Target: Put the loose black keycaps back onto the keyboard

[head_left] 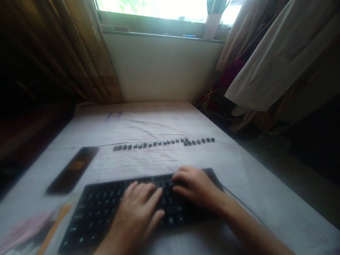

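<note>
A black keyboard (98, 209) lies at a slant on the pale cloth. My left hand (139, 209) rests over its middle, palm down, fingers apart, with nothing in it. On the keyboard's right part is my right hand (195, 186), its fingers bent and close together at the keys; what is under the fingertips is hidden. Beyond the keyboard, a long row of small dark keycaps (150, 144) runs across the cloth, with a shorter row (198, 142) at its right end.
A dark phone (74, 170) lies left of the keyboard. At the lower left are a blurred pink item (29, 226) and an orange strip (55, 226). A cable (244, 203) runs from the keyboard toward the lower right. Curtains (87, 71) and hanging cloths (265, 63) flank the window.
</note>
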`<state>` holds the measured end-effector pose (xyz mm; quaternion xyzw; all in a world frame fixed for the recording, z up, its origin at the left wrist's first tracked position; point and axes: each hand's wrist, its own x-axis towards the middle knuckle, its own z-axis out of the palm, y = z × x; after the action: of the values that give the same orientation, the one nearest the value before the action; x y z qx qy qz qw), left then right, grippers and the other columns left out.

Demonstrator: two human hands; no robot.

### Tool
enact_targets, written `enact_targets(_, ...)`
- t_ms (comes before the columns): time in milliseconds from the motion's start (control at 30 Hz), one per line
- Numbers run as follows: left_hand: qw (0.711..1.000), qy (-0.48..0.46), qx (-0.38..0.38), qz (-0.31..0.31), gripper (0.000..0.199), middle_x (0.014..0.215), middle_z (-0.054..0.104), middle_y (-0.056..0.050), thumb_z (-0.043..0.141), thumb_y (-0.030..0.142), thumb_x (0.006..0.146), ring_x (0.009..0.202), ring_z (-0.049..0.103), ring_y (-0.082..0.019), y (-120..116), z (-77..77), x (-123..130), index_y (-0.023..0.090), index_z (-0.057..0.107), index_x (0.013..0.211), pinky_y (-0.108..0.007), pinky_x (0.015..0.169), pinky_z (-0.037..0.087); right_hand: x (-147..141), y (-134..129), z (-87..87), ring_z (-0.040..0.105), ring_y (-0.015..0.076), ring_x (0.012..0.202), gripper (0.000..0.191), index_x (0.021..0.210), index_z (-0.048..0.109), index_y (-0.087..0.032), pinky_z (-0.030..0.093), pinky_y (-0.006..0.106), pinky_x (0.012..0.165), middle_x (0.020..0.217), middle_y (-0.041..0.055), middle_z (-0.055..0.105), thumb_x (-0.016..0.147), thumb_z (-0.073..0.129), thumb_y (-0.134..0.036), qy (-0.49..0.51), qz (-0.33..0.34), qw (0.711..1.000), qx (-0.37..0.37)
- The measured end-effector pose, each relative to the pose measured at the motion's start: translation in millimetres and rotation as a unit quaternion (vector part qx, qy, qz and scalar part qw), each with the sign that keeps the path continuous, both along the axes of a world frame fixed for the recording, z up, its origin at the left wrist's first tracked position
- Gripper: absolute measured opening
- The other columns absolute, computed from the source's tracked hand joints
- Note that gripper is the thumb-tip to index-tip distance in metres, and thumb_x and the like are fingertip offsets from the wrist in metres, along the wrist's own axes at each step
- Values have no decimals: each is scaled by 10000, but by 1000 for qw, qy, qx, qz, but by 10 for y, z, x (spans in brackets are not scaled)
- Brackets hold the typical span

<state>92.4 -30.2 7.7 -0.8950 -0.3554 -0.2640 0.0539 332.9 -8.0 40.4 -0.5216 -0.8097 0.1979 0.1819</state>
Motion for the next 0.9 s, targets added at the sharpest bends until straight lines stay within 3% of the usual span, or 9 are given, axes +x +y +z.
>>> enact_targets(433,1000,-1,-21,-7,346,1144,664,-77,588,396,921,1067,596,-268,11,17,235,209,656,1205,-480,1025,419,-39,18,-11,658,184,837,117,900,749,-206,500,280,773,898,33,707,788,747,-174,-1,-29,998,-50)
enact_targets(700,1000,9,1,-30,344,1161,714,-53,541,389,956,1073,619,-250,34,52,234,185,655,1208,-434,1026,396,57,-35,-230,688,181,859,189,985,773,-238,534,281,806,932,41,738,830,693,-164,60,1,998,22)
enact_targets(900,999,21,1,-34,343,1163,728,-59,547,370,951,1086,627,-257,34,53,238,174,663,1207,-438,1040,386,56,-108,-290,693,189,859,167,1001,743,-218,544,301,809,941,55,752,871,649,-173,59,-9,995,83)
